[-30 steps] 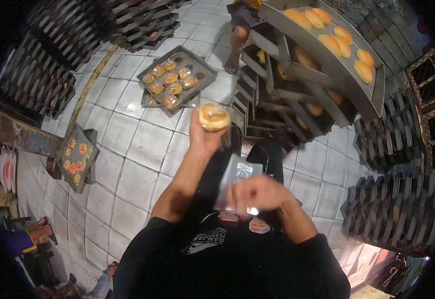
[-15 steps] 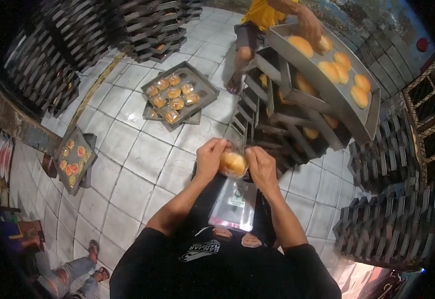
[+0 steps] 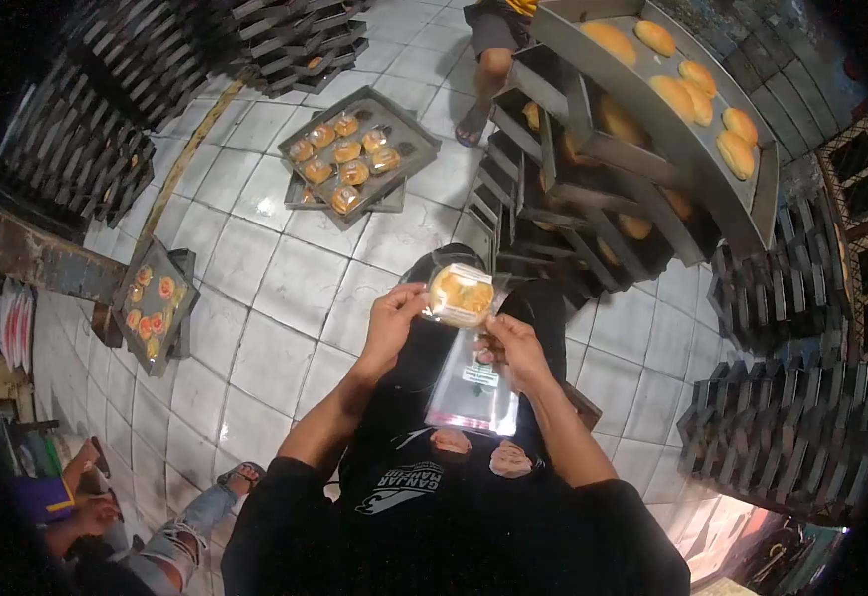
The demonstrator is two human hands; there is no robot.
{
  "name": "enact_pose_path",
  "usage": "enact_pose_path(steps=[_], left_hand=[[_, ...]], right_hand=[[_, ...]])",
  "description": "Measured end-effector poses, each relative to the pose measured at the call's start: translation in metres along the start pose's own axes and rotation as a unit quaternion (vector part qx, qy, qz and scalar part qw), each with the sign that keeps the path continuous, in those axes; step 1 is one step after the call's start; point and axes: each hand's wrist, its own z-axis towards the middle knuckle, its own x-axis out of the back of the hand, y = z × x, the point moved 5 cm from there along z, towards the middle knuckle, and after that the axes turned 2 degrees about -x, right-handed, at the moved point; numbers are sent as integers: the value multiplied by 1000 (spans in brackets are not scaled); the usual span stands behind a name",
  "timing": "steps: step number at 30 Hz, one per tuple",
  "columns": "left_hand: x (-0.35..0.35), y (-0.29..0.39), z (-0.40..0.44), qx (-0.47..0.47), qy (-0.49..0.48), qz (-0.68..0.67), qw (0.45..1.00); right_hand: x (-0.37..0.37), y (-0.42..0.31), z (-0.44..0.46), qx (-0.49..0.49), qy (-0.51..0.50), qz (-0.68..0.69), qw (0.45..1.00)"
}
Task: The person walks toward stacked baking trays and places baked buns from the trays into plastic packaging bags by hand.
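Observation:
Between my two hands is a golden bread bun in a clear plastic bag (image 3: pixel 462 295), its printed side facing up. My left hand (image 3: pixel 394 320) pinches the bag's left edge. With thumb and fingers, my right hand (image 3: pixel 513 348) grips its lower right corner. A stack of flat clear printed bags (image 3: pixel 475 392) lies on my lap just below. Ahead on the floor, a metal tray (image 3: pixel 409 164) holds several wrapped buns. To the right, a tall pile of trays has unwrapped buns (image 3: pixel 672 94) in its top tray (image 3: pixel 642 109).
Stacked dark trays stand at the far left (image 3: pixel 86 119), the back (image 3: pixel 300 45) and the right (image 3: pixel 782 437). A tray of decorated buns (image 3: pixel 153 308) sits on the left floor. A person's leg (image 3: pixel 493 74) is behind the tall pile; another person (image 3: pixel 170 541) sits lower left.
The bagged bun has turned so its printed side shows, and it has moved slightly up. The other person's hand has left the top tray. My view has tilted down a little.

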Motion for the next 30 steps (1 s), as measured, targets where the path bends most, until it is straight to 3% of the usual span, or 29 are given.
enact_pose_path(steps=[2,3,4,6,7,8,10,11,12,13,14,15,16,17,18,19,20,22,23,24,25,26,27,28,29,30], left_hand=[[-12,4,7,57,-59,-143,986],[-23,14,13,29,-107,-225,968],[-34,28,17,22,-124,-224,967],[-60,71,20,-41,-125,-283,950],[-74,83,23,-57,-139,-294,944],[-88,90,22,-59,-166,-292,940],[-97,101,14,-143,-144,-139,969],[-95,80,12,-92,-211,-32,973],[-94,71,1,-126,-221,75,964],[-91,74,-14,-257,-222,204,918],[-91,76,-30,-341,-217,314,859],[-88,73,-45,-347,-201,411,819],[-84,73,-57,-359,-187,470,784],[-77,58,-61,-374,-181,483,771],[-71,46,-62,-385,-177,499,756],[-71,47,-59,-384,-176,501,755],[-73,52,-61,-430,-202,480,737],[-70,57,-72,-471,-234,463,714],[-70,64,-75,-460,-224,412,754],[-69,69,-76,-447,-210,356,793],[-66,67,-73,-447,-210,354,794],[-58,52,-59,-286,-263,284,877],[-54,34,-49,-117,-307,201,923],[-54,18,-47,57,-341,110,932],[-65,48,-49,71,-325,-42,942],[-65,48,-41,67,-326,-48,942]], right_hand=[[-9,-12,-11,23,-21,71,997],[-12,-29,-19,62,-40,139,988],[-11,-48,-28,78,-33,143,986],[-4,-105,-60,250,-5,84,965],[9,-147,-85,429,63,-71,898],[20,-185,-117,571,135,-226,777],[32,-249,-185,644,280,-349,621],[40,-275,-209,629,334,-389,585],[46,-292,-225,611,384,-427,545],[49,-298,-234,615,392,-426,535],[49,-302,-243,593,457,-480,458],[47,-302,-250,563,516,-525,376],[52,-283,-249,579,522,-518,352],[52,-260,-239,597,493,-497,392],[59,-224,-216,591,432,-476,488],[57,-187,-187,486,346,-444,669],[39,-161,-167,503,262,-470,676],[15,-126,-146,527,220,-566,595],[10,-108,-134,535,207,-592,566],[20,-81,-106,475,115,-615,618],[25,-63,-90,406,21,-631,660],[15,-86,-100,403,21,-635,658],[5,-121,-111,454,-18,-590,667],[-7,-165,-123,501,-58,-542,672],[-12,-209,-123,532,-29,-541,651],[-27,-275,-142,567,-23,-514,643]])
